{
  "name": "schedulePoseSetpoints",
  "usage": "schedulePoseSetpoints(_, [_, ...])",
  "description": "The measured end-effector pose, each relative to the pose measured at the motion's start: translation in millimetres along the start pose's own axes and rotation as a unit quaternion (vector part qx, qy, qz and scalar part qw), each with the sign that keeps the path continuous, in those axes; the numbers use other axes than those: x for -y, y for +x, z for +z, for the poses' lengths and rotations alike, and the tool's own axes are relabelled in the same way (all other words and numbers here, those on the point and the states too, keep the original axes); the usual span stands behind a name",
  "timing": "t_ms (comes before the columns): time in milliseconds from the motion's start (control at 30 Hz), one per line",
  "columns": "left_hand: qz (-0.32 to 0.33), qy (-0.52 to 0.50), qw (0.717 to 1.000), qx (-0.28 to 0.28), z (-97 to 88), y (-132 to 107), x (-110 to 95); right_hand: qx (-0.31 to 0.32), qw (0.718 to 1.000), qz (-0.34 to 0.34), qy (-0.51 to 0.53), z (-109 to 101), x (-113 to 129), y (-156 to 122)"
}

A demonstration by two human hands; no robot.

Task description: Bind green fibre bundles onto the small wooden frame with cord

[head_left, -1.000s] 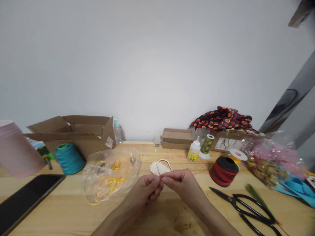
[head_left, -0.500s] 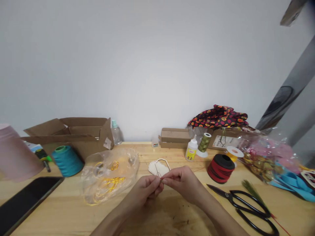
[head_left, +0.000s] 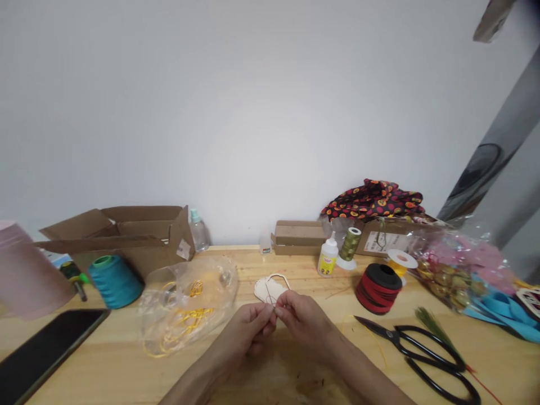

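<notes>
My left hand and my right hand meet over the wooden table, fingertips pinched together on a thin thread that loops up between them. Just beyond the fingertips lies a small pale flat wooden piece. Both hands are closed in a pinch.
A clear plastic bag with yellow cord lies left of the hands. Black scissors, a red-and-black spool, a glue bottle, an olive thread spool, a teal thread cone, a phone and cardboard boxes stand around.
The hands have stayed pinched together, with the right hand shifting slightly left and down. A thin loop of thread now shows above the fingertips. The view has tilted a little.
</notes>
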State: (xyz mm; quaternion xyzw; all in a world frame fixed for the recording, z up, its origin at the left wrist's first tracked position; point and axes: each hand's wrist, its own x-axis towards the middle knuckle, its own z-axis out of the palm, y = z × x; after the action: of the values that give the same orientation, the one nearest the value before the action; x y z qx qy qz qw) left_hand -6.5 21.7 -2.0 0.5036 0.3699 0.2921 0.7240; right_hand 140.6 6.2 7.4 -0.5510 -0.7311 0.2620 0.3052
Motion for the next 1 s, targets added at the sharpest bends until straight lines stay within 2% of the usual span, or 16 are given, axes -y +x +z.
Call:
schedulePoseSetpoints(133, [-0.020, -0.029, 0.999, 0.014, -1.2, 0, -1, -0.006, 1.000, -0.015, 0.001, 4, -2, -2])
schedulePoseSetpoints(367, [-0.038, -0.071, 0.996, 0.036, -3.1, -2, -3, 0.041, 0.987, -0.017, 0.153, -1, 5, -4])
schedulePoseSetpoints(533, [-0.038, -0.082, 0.995, 0.036, -4.8, -2, -3, 0.022, 0.989, -0.005, 0.146, 1, -1, -1])
schedulePoseSetpoints(733, [-0.031, -0.083, 0.996, 0.013, -7.5, -1, -3, 0.024, 0.981, 0.058, 0.182, -2, 1, 2])
schedulePoseSetpoints(1000, [-0.055, -0.103, 0.993, 0.008, -6.0, -5, -9, 0.019, 0.984, 0.026, 0.175, -8, 3, 0])
